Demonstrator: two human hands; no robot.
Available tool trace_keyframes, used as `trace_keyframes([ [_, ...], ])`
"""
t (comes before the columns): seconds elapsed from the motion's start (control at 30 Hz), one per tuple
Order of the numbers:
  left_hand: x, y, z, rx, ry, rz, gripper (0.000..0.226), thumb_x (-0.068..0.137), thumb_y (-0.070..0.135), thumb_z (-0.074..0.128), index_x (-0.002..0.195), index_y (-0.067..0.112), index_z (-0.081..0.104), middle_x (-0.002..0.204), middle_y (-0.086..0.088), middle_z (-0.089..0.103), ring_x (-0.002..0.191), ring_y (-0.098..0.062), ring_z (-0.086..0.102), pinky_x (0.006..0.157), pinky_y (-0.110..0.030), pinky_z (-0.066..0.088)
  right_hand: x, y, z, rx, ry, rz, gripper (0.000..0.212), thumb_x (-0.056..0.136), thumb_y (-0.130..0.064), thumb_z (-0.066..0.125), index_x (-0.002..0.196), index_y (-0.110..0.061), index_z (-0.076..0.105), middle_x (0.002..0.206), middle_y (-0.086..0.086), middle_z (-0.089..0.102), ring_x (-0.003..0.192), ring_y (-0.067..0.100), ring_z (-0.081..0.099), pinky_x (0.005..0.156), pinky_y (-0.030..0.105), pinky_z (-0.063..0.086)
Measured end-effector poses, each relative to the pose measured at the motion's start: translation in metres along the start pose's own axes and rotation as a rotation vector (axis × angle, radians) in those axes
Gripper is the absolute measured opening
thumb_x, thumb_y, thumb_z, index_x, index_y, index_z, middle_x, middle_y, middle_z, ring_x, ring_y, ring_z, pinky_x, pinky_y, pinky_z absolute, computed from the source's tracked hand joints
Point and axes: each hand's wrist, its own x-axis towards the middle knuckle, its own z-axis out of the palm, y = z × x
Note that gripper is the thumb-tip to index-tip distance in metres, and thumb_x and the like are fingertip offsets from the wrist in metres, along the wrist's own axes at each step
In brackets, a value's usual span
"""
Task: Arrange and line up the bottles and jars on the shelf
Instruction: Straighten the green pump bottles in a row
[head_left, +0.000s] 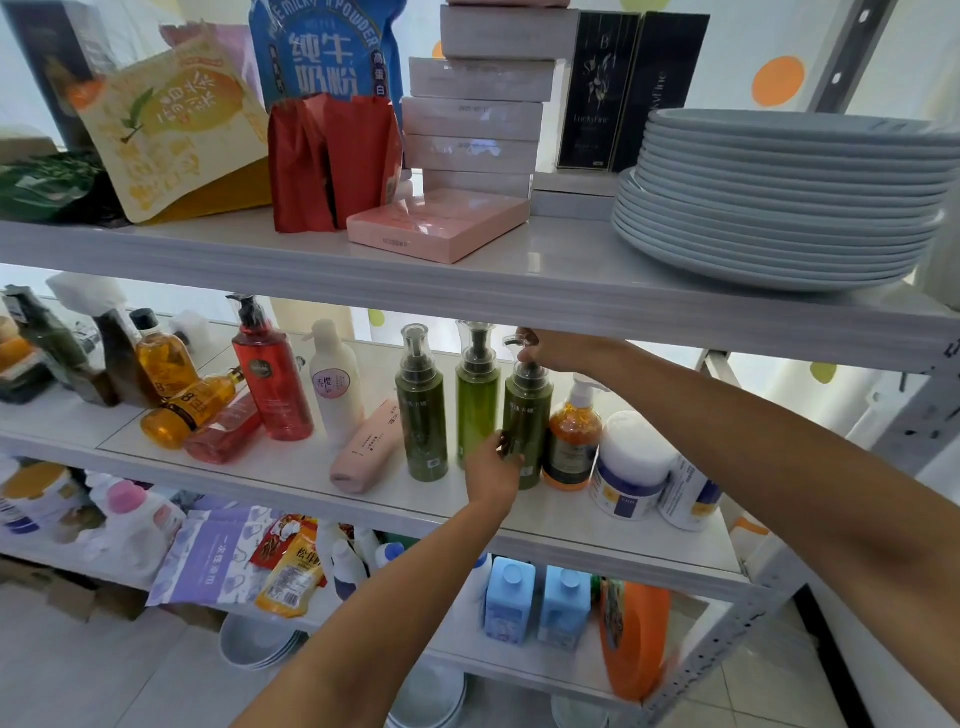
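On the middle shelf (363, 499) three green pump bottles stand side by side. My left hand (491, 470) grips the lower body of the rightmost green bottle (530, 410), and my right hand (545, 351) pinches its pump top. The other two green bottles (421, 410) (477, 395) stand upright to its left. Right of it are an orange pump bottle (571, 441) and two white jars (631, 467). A pink tube (366, 449) lies flat. Further left a white bottle (336, 384) and a red bottle (270, 379) stand, with amber and red bottles (192, 410) lying on their sides.
The top shelf carries a stack of grey plates (779, 197), pink boxes (436, 223), red pouches and food bags. The bottom shelf holds blue bottles (509, 597), an orange jug (634, 639) and packets. Bowls (260, 644) sit on the floor. A metal upright (727, 639) frames the right side.
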Motion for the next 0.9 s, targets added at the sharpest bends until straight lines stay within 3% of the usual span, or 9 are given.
trace_keyframes([
  [0.07,-0.002,-0.002,-0.001,-0.015,0.006,-0.025,0.042,0.092,0.01,0.057,0.134,0.01,0.051,0.128,-0.008,0.061,0.116,-0.024,0.057,0.099,-0.034,0.045,0.0,-0.001,-0.002,0.021,-0.036,-0.015,0.017,0.092,-0.018,0.055,0.077,-0.015,0.05,0.079,-0.005,0.049,0.079,0.015,0.048,0.076,0.027,0.032],
  [0.1,-0.003,-0.003,-0.002,-0.017,0.018,-0.039,0.043,0.092,0.012,0.058,0.134,0.01,0.05,0.129,-0.008,0.059,0.117,-0.024,0.056,0.099,-0.033,0.045,-0.001,-0.003,-0.003,0.066,-0.067,-0.026,0.009,0.094,-0.019,0.054,0.086,-0.015,0.056,0.09,-0.004,0.055,0.085,0.016,0.052,0.08,0.028,0.033],
  [0.17,-0.003,-0.007,-0.005,0.002,0.055,-0.059,0.043,0.092,0.016,0.059,0.134,0.009,0.05,0.13,-0.009,0.058,0.118,-0.024,0.055,0.098,-0.031,0.044,-0.001,-0.013,-0.007,0.14,-0.07,-0.017,0.031,0.095,-0.027,0.053,0.118,-0.006,0.056,0.119,0.008,0.058,0.105,0.021,0.053,0.093,0.027,0.035],
  [0.23,-0.003,-0.01,-0.01,0.013,0.082,-0.073,0.041,0.092,0.015,0.058,0.133,0.009,0.051,0.13,-0.01,0.058,0.119,-0.025,0.055,0.098,-0.03,0.044,0.003,-0.024,-0.006,0.17,0.013,-0.015,0.045,0.094,-0.034,0.053,0.126,-0.003,0.051,0.126,0.014,0.056,0.11,0.026,0.052,0.096,0.029,0.037],
  [0.37,0.001,-0.014,-0.023,0.042,0.104,-0.08,0.039,0.092,0.013,0.058,0.13,0.006,0.052,0.127,-0.011,0.06,0.117,-0.025,0.057,0.097,-0.031,0.044,0.009,-0.044,0.0,0.05,-0.089,-0.054,0.037,0.094,-0.027,0.054,0.117,0.002,0.054,0.107,0.016,0.059,0.091,0.023,0.05,0.083,0.026,0.038],
  [0.47,0.004,-0.015,-0.034,0.042,0.12,-0.082,0.04,0.092,0.009,0.057,0.132,0.006,0.052,0.128,-0.011,0.06,0.117,-0.025,0.057,0.097,-0.031,0.044,0.017,-0.049,0.005,0.042,-0.08,-0.04,0.013,0.094,-0.006,0.049,0.082,-0.004,0.052,0.082,0.006,0.049,0.073,0.015,0.041,0.066,0.02,0.032],
  [0.57,0.003,-0.019,-0.042,0.058,0.124,-0.097,0.04,0.093,0.008,0.054,0.133,0.007,0.051,0.129,-0.011,0.059,0.117,-0.024,0.057,0.097,-0.029,0.043,0.022,-0.049,0.005,0.126,-0.066,-0.001,0.041,0.093,0.0,0.047,0.06,-0.014,0.028,0.064,-0.001,0.03,0.056,0.008,0.027,0.055,0.016,0.026],
  [0.73,0.004,-0.021,-0.047,0.077,0.13,-0.12,0.044,0.094,0.007,0.052,0.138,0.008,0.046,0.135,-0.011,0.055,0.124,-0.024,0.053,0.105,-0.033,0.04,0.02,-0.042,0.002,0.28,-0.218,0.122,0.031,0.095,-0.027,0.046,0.066,-0.03,0.036,0.072,-0.012,0.035,0.062,0.0,0.03,0.06,0.014,0.026],
  [0.9,0.005,-0.017,-0.047,0.03,0.108,-0.126,0.047,0.094,0.008,0.053,0.14,0.009,0.042,0.137,-0.011,0.054,0.125,-0.025,0.053,0.105,-0.034,0.04,0.027,-0.039,0.011,0.454,-0.042,0.096,0.039,0.081,-0.041,0.068,0.101,-0.008,0.062,0.09,0.0,0.055,0.075,0.012,0.048,0.072,0.024,0.037],
])
